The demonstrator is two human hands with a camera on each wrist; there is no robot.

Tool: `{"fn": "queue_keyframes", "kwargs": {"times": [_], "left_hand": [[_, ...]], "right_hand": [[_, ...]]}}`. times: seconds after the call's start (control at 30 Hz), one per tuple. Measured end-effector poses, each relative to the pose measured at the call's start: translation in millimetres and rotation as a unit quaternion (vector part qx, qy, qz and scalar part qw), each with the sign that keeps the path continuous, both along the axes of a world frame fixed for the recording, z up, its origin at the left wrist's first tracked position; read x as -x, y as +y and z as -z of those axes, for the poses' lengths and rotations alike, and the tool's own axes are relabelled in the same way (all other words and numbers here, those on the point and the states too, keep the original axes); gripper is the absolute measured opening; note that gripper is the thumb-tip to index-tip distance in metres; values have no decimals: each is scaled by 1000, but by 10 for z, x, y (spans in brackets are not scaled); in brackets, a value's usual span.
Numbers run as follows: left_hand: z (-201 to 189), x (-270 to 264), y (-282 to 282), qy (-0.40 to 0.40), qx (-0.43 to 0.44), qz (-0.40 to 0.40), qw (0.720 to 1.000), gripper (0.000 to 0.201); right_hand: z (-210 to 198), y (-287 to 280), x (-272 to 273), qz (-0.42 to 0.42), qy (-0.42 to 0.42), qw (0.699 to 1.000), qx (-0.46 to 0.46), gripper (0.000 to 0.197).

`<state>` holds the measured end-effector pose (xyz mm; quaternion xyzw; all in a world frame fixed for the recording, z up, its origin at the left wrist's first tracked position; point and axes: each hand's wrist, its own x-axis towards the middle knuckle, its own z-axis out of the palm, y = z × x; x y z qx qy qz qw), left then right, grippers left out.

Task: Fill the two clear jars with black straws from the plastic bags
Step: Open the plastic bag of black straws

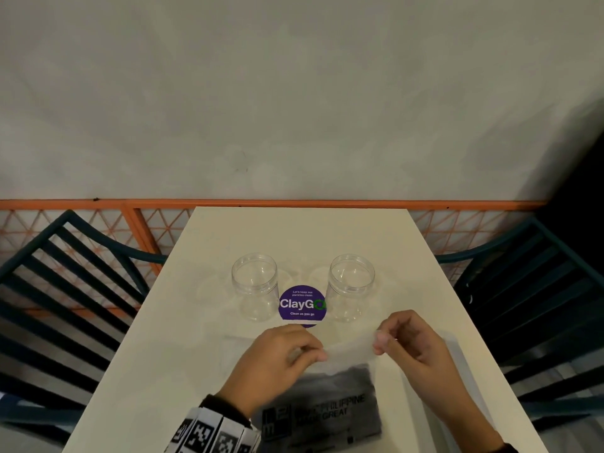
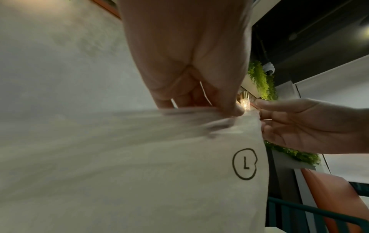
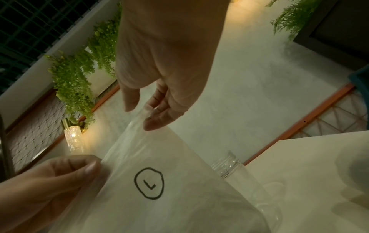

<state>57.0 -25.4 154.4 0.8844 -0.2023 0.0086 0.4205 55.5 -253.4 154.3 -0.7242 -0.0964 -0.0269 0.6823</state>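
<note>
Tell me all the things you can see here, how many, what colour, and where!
clear jars: two, see-through, empty, no lids, standing side by side mid-table; the other jar is on the right.
round sticker: one, purple with white letters, flat on the table between the jars.
plastic bag: one, cloudy clear with dark contents and black print, held up at the near edge; a circled L is drawn near its top.
table: one, cream, against the wall.
chairs: two, dark teal, one at each side.
left hand: one, pinching the bag's top edge.
right hand: one, pinching the bag's top edge.
</note>
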Motion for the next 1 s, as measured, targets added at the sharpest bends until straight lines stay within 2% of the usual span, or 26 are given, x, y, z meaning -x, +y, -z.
{"fn": "queue_keyframes", "kwargs": {"times": [0.07,0.17,0.27,0.33,0.4,0.43,0.53,0.63,0.73,0.8,0.87,0.9,0.93,1.0], "left_hand": [[-34,7,-22,20,31,-21,999,8],[-103,39,-77,65,92,-39,993,21],[-166,62,-97,129,181,-50,974,15],[-190,64,-75,165,242,-67,954,17],[-209,53,-54,180,285,-94,937,21],[-221,49,-53,175,285,-104,937,22],[-248,73,-81,126,237,-116,956,21],[-239,113,-140,66,193,-110,973,16],[-162,138,-139,2,66,-78,995,32],[-100,137,9,-84,-45,-87,992,44],[-61,142,249,-140,-122,-164,969,39],[-69,163,363,-135,-128,-229,955,29],[-96,183,454,-113,-116,-292,943,18],[-95,199,545,-20,-60,-361,931,20]], "right_hand": [[0,44,-8,-8,16,999,42,16],[-25,92,-49,-8,25,996,90,12],[-85,97,-90,-14,27,995,96,11],[-127,108,-97,-35,26,994,98,16],[-168,131,-81,-67,2,993,99,21],[-191,145,-70,-84,-21,990,113,20],[-226,221,-51,-102,-46,981,158,15],[-221,304,-83,-35,-25,975,219,8],[-201,375,-120,18,-42,952,302,27],[-217,365,-131,47,-38,942,330,41],[-247,295,-134,84,-20,942,323,45],[-258,253,-132,101,-12,946,308,43],[-257,217,-133,112,-7,950,291,38],[-216,185,-145,110,21,964,242,30]]}}
